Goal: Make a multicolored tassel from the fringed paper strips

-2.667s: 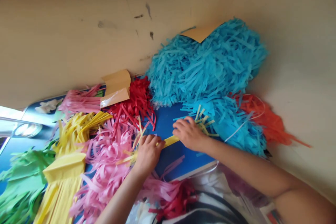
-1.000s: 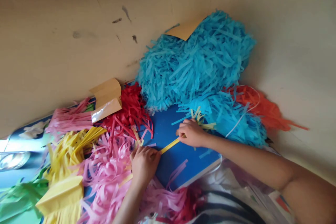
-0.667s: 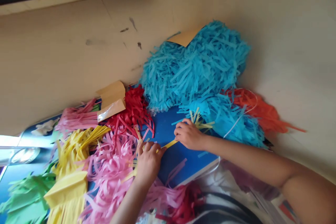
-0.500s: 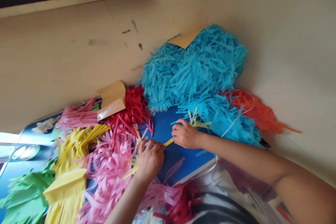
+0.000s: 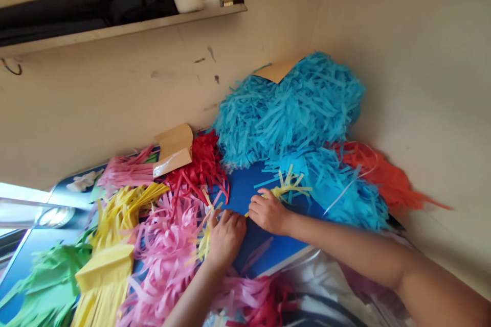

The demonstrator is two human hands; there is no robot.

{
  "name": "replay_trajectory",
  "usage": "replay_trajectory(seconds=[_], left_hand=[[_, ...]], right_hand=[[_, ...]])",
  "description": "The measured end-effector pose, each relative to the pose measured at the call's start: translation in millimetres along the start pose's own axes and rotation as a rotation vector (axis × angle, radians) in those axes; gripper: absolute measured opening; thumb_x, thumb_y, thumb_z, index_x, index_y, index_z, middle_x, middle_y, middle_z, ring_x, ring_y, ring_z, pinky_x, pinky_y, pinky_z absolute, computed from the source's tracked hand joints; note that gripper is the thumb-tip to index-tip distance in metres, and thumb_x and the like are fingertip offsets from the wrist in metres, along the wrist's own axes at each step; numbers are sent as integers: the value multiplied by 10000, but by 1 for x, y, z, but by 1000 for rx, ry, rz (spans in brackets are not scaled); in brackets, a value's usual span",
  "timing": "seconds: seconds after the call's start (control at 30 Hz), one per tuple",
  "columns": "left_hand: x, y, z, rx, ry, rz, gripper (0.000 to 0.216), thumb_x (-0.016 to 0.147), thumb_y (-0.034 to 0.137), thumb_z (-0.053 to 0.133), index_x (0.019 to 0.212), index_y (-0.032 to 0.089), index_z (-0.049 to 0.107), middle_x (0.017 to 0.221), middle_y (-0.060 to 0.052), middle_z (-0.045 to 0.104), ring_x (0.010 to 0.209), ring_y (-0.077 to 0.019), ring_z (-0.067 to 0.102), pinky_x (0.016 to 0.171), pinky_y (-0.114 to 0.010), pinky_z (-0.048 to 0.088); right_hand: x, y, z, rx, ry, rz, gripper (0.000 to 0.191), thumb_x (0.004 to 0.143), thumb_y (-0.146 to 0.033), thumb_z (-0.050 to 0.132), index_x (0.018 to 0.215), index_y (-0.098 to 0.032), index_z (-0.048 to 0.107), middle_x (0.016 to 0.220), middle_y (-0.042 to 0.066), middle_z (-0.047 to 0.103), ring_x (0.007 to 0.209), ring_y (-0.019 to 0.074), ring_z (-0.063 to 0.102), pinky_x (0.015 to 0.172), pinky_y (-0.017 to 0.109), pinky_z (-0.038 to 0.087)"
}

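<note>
Yellow paper strip (image 5: 286, 186) is what both hands hold, just below the middle of the frame. It lies flat on a blue board (image 5: 241, 189). The left hand (image 5: 227, 237) has its bent fingers (image 5: 230, 218) closed down on one part of it. The right hand (image 5: 269, 213) sits just beside it, and its thumb and fingers are pinched tight on the strip too. The two hands almost touch. Only a tiny bit of yellow shows in the gap between them. Cut yellow ends stick out past the right hand, up and to the right of its fingers. More yellow ends poke out to the left of the left hand, over the pink fringe (image 5: 164, 250).

A big fluffy blue fringe pile (image 5: 291, 112) leans on the wall (image 5: 402, 36) in the upper right part, just behind the right hand. Orange fringe (image 5: 387, 179) peeks out on its right. Red fringe (image 5: 201, 163) lies above the left hand, with a brown card piece (image 5: 174, 145) touching it. Yellow fringe (image 5: 123, 207) and a folded yellow sheet (image 5: 103, 268) lie at the lower left, next to green fringe (image 5: 42, 281). A shelf (image 5: 115, 30) runs along the upper left.
</note>
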State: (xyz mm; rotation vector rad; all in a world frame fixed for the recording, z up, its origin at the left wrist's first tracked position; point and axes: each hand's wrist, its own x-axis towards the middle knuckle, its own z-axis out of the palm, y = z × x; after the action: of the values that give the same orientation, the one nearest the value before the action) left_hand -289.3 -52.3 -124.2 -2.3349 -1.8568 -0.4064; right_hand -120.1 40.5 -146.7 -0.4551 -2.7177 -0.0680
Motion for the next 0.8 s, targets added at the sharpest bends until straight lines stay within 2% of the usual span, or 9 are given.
replay_trajectory(seconds=[0.17, 0.33, 0.5, 0.67, 0.8], left_hand=[[-8, -7, -2, 3, -40, -5, 153, 925, 197, 571, 913, 273, 703, 868, -10, 740, 911, -219, 615, 930, -467, 329], [-11, -14, 1, -55, -22, -57, 137, 919, 236, 596, 890, 304, 711, 904, 18, 742, 909, -218, 623, 924, -462, 326], [-14, -16, 4, -76, -16, -97, 148, 928, 237, 580, 915, 304, 711, 925, 19, 742, 938, -224, 621, 936, -462, 322], [-15, -16, 3, -45, -55, -56, 143, 927, 216, 574, 962, 279, 698, 946, -1, 740, 940, -224, 614, 922, -445, 339], [-17, -17, 2, -67, -68, -51, 154, 922, 209, 581, 982, 286, 700, 946, -1, 742, 939, -224, 612, 921, -448, 335]], right_hand=[[-11, 17, 7, 15, -3, 42, 236, 976, -153, 453, 819, -184, 625, 819, 37, 638, 906, 201, 494, 900, 410, 296], [-6, 31, 5, 60, -67, -28, 169, 977, -270, 520, 865, -210, 631, 855, 14, 645, 862, 191, 488, 850, 372, 285], [-8, 28, 3, 5, -65, -37, 223, 990, -197, 456, 825, -183, 605, 793, 27, 613, 801, 189, 471, 825, 374, 282], [-12, 22, 1, 30, -80, -23, 136, 972, -238, 510, 890, -183, 603, 882, 43, 641, 878, 204, 493, 866, 401, 275], [-14, 24, 4, 66, -70, -11, 202, 984, -180, 474, 841, -188, 615, 829, 33, 654, 844, 188, 495, 865, 396, 266]])
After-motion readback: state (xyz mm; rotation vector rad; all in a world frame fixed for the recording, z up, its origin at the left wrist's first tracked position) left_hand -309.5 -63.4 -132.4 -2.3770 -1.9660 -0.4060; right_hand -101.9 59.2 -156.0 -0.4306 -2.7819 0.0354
